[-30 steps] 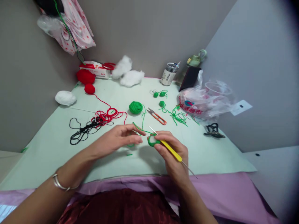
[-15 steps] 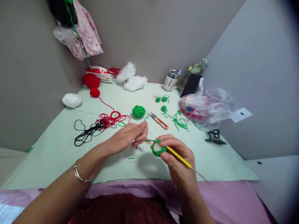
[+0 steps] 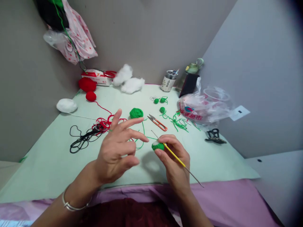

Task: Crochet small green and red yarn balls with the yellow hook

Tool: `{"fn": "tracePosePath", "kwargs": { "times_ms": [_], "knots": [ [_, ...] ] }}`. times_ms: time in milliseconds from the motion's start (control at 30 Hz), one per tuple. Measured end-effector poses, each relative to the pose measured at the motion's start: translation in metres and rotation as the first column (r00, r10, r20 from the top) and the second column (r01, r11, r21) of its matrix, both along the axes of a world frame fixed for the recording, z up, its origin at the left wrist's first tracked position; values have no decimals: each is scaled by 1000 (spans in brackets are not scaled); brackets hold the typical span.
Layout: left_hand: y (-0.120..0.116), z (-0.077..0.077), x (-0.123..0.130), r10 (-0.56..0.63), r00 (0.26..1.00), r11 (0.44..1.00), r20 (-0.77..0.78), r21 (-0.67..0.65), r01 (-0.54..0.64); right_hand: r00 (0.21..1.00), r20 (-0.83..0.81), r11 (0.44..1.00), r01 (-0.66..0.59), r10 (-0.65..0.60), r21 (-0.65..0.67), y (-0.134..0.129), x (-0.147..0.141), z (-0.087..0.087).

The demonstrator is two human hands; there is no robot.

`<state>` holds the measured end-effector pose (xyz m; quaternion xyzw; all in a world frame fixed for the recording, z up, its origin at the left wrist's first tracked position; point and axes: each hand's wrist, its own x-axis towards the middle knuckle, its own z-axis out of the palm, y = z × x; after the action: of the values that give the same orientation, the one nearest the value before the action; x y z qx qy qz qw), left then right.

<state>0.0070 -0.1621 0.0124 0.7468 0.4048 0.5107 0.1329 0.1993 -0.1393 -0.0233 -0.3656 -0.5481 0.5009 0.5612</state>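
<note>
My right hand (image 3: pixel 176 160) pinches a small green crocheted piece (image 3: pixel 157 146) with white stuffing showing at its top, and also holds a yellow-handled crochet hook (image 3: pixel 174 155). The hook's thin tip points up and left. My left hand (image 3: pixel 119 146) is to the left of the piece with its fingers spread, holding nothing. Green yarn runs from the piece past the left fingertips towards the green yarn ball (image 3: pixel 136 113). Orange snips (image 3: pixel 158 123) lie on the table beyond the hands.
Red yarn balls (image 3: pixel 87 84), a white ball (image 3: pixel 67 105) and tangled black cord (image 3: pixel 82 138) lie left. White stuffing (image 3: pixel 133 85) and a pen can (image 3: pixel 169 81) are at the back. Small green balls (image 3: pixel 162 109), yarn scraps (image 3: pixel 178 122), a plastic bag (image 3: pixel 201 107) and a black clip (image 3: pixel 215 137) lie right.
My left hand has opened, turned and spread its fingers, with the yarn now hanging looser. The green piece has tilted in my right hand. The whole view has shifted slightly.
</note>
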Motion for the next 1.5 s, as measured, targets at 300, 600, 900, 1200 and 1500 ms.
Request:
{"fn": "tracePosePath", "kwargs": {
  "times_ms": [300,600,900,1200,1500],
  "knots": [
    [-5,-22,16,243,952,970,-186,54,-237,996,20,992,89,-91,87,1,-11,0],
    [-9,-34,40,197,979,979,57,-64,-193,981,146,975,93,-124,202,-4,-15,-6],
    [-7,-37,40,149,976,976,159,-182,-120,922,310,905,89,-233,415,-3,-10,-13],
    [-8,-35,42,100,927,948,361,-317,20,910,300,845,91,-285,526,0,-8,-9],
    [-6,-35,42,116,929,936,352,-351,16,934,259,848,80,-248,524,1,-2,-14]
  ]
}}
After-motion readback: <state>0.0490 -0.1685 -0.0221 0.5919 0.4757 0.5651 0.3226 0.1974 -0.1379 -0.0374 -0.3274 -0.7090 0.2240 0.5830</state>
